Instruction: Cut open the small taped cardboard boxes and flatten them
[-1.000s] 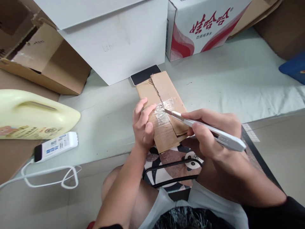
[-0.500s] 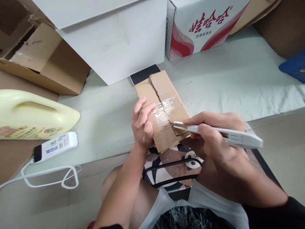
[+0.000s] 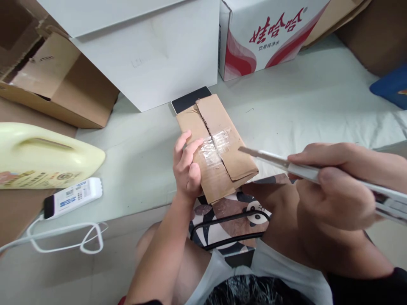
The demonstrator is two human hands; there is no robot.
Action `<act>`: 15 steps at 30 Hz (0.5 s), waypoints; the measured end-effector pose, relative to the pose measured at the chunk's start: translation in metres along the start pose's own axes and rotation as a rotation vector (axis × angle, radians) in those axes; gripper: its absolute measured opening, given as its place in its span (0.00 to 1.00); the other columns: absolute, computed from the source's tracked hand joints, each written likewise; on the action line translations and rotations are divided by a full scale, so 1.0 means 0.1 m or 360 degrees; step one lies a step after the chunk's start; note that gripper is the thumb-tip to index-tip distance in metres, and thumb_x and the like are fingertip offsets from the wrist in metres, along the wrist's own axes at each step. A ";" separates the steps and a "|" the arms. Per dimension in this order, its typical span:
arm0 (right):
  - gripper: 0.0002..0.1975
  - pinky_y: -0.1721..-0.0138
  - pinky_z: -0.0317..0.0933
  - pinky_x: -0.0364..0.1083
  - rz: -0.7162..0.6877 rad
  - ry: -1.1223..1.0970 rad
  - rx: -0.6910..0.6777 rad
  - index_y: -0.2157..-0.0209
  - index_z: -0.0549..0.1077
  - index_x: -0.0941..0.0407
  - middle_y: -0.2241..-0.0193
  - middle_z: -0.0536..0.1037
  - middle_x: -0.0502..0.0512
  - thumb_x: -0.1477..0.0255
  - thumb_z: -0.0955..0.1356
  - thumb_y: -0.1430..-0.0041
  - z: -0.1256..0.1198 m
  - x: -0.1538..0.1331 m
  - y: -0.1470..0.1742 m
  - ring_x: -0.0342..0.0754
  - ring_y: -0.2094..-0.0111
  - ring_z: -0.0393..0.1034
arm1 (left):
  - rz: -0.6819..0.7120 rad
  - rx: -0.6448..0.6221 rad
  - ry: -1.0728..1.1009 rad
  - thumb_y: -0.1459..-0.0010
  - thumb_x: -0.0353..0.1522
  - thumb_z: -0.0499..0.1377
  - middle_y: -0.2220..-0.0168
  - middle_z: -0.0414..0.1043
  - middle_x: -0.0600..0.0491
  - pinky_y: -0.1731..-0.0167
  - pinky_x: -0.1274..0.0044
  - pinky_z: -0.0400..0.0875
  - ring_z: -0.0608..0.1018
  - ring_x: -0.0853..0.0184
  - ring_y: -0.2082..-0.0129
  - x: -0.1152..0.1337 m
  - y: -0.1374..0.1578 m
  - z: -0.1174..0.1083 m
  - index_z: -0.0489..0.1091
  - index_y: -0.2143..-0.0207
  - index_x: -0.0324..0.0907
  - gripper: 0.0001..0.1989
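Observation:
A small brown cardboard box (image 3: 216, 180) lies aslant on the pale cloth, its near end reaching past the edge towards my lap. Clear tape (image 3: 216, 146) crosses the middle seam, and the flap right of the seam sits slightly raised near its near corner. My left hand (image 3: 186, 171) grips the box's left side, fingertips on top. In my right hand (image 3: 341, 186) is a utility knife (image 3: 275, 160), blade out and pointing left. The blade's tip appears over the box's right side; whether it touches the cardboard I cannot tell.
Behind the box are a dark flat slab (image 3: 190, 100), a large white box (image 3: 171, 63) and a red-and-white carton (image 3: 273, 42). Left lie a yellow jug (image 3: 57, 146) and a white device (image 3: 78, 197) with a cable. A blue object (image 3: 389, 89) is far right.
My right hand has drawn the utility knife back to the right, out of the seam by the tape. My left hand keeps its grip on the box.

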State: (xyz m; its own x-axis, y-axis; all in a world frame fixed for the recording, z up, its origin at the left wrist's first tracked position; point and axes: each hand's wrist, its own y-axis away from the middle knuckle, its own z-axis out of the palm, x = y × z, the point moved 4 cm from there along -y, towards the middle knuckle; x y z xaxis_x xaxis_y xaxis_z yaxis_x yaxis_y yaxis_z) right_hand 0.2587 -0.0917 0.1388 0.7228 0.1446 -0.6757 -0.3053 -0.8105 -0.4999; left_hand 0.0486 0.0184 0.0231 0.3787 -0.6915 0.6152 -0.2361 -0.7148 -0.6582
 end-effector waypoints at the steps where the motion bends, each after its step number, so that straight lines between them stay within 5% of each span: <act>1: 0.12 0.81 0.56 0.45 -0.0012 -0.0005 0.0096 0.69 0.79 0.52 0.79 0.76 0.48 0.77 0.63 0.41 0.04 0.06 -0.02 0.43 0.81 0.66 | 0.0001 0.0000 0.0024 0.29 0.45 0.42 0.35 0.65 0.46 0.34 0.61 0.63 0.68 0.54 0.35 0.01 0.00 0.00 0.73 0.45 0.43 0.27; 4: 0.12 0.76 0.64 0.46 0.0059 -0.0152 0.0279 0.61 0.78 0.53 0.71 0.82 0.54 0.69 0.63 0.33 0.30 0.36 -0.13 0.48 0.73 0.76 | 0.0042 0.0035 0.0086 0.29 0.43 0.42 0.36 0.67 0.47 0.34 0.62 0.63 0.69 0.55 0.35 0.03 -0.02 0.01 0.73 0.44 0.45 0.25; 9: 0.18 0.70 0.67 0.48 0.0272 0.0185 -0.0249 0.52 0.75 0.55 0.69 0.82 0.56 0.58 0.64 0.32 0.85 0.90 -0.24 0.50 0.72 0.77 | 0.0027 0.0068 0.0085 0.28 0.42 0.41 0.38 0.69 0.48 0.34 0.61 0.63 0.67 0.55 0.34 -0.07 -0.03 -0.03 0.73 0.44 0.46 0.25; 15: 0.32 0.57 0.69 0.58 0.0236 0.0709 -0.0758 0.36 0.68 0.58 0.45 0.78 0.68 0.77 0.63 0.43 1.09 1.25 -0.23 0.65 0.50 0.74 | -0.0150 0.0196 0.0025 0.32 0.47 0.49 0.34 0.64 0.46 0.32 0.60 0.60 0.65 0.52 0.32 -0.42 -0.03 -0.22 0.71 0.42 0.47 0.24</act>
State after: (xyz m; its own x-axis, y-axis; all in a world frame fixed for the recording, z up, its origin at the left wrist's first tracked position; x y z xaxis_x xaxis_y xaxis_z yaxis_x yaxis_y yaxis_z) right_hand 0.2883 0.0066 0.0065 0.9124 -0.1533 -0.3794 -0.1880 -0.9806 -0.0557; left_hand 0.0136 0.0469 0.0088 0.3798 -0.6242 0.6827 -0.0883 -0.7591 -0.6450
